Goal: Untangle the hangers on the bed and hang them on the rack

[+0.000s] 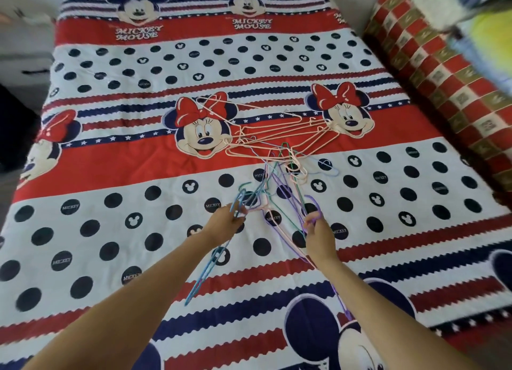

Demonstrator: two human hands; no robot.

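Note:
A tangle of thin wire hangers lies on the bed, which has a red, white and navy cartoon-mouse cover. Several pink hangers spread across the middle. Green, blue and purple ones trail from them toward me. My left hand grips the hooks of blue hangers, which hang down along my forearm. My right hand pinches the hook of purple hangers, which run down beside my wrist. No rack is in view.
A red and gold checked bolster or mattress lies along the bed's right side. Blurred blue, white and yellow fabric fills the top right corner. A pale piece of furniture stands left of the bed.

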